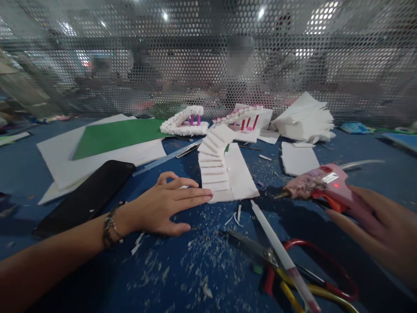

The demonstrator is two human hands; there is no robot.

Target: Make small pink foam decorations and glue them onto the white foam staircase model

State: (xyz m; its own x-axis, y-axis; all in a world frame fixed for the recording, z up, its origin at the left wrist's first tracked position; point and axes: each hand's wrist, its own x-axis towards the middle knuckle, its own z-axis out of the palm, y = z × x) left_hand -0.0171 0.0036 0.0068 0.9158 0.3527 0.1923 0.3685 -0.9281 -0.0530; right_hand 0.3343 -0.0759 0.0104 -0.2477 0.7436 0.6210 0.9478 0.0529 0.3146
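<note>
My left hand [166, 203] lies flat with its fingers stretched out, fingertips touching the lower left corner of a small white staircase model [213, 167]. The staircase curves upward on a white base sheet [243, 174]. My right hand [381, 230] is wrapped round the handle of a pink glue gun [339, 184], whose red light glows and whose nozzle points left toward the base. A clear glue stick sticks out of its back. Below the model lie a pen with a white barrel [273, 237] and scissors with red and yellow handles [270, 256].
A black phone [86, 193] lies left, beside green sheet [120, 134] and white sheets. Behind stand a white model with purple posts [185, 121], another with red posts [249, 124], and a stack of white pieces [304, 119]. White scraps litter the blue table; perforated metal [208, 52] rises behind.
</note>
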